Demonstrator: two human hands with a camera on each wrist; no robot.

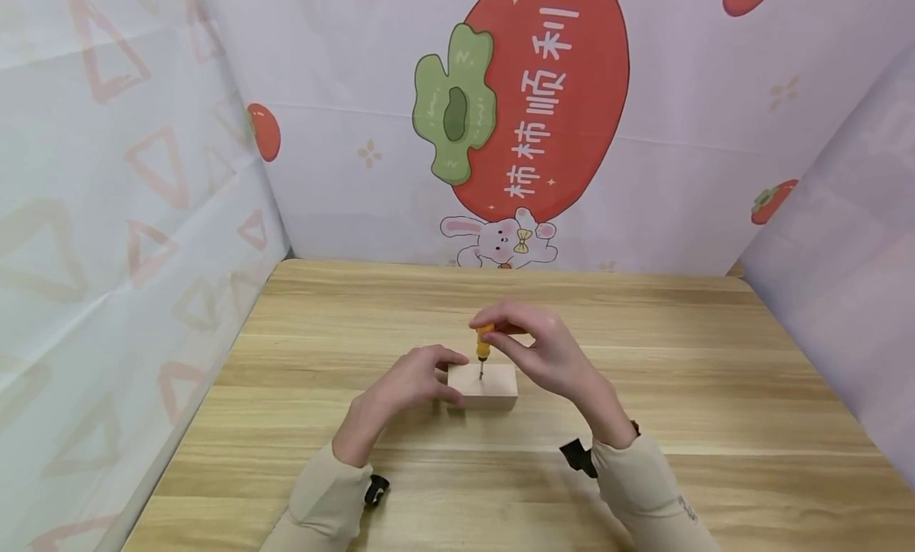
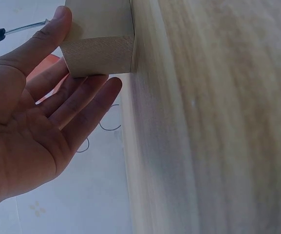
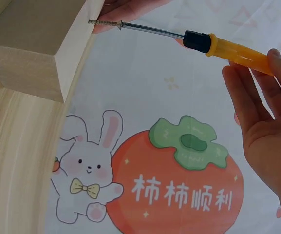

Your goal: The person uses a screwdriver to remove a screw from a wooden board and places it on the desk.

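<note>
A pale wooden block [image 1: 493, 384] lies on the wooden table. My left hand [image 1: 411, 381] grips its left end, thumb on the near side and fingers at the far side. From the block's top a screw [image 3: 105, 23] stands upright, much of its thread showing in the right wrist view. The tip of a screwdriver [image 3: 237, 54] with a yellow handle and black collar meets the screw head. My right hand [image 1: 539, 345] pinches the handle's upper end between thumb and fingers. In the left wrist view the screwdriver's shaft [image 2: 26, 28] shows behind my left thumb.
The wood-grain table [image 1: 679, 377] extends around the block on all sides. Cloth walls stand at the back [image 1: 343, 187], left [image 1: 107, 218] and right [image 1: 858, 258], the back one printed with a large red persimmon and a rabbit. Black straps sit at both wrists.
</note>
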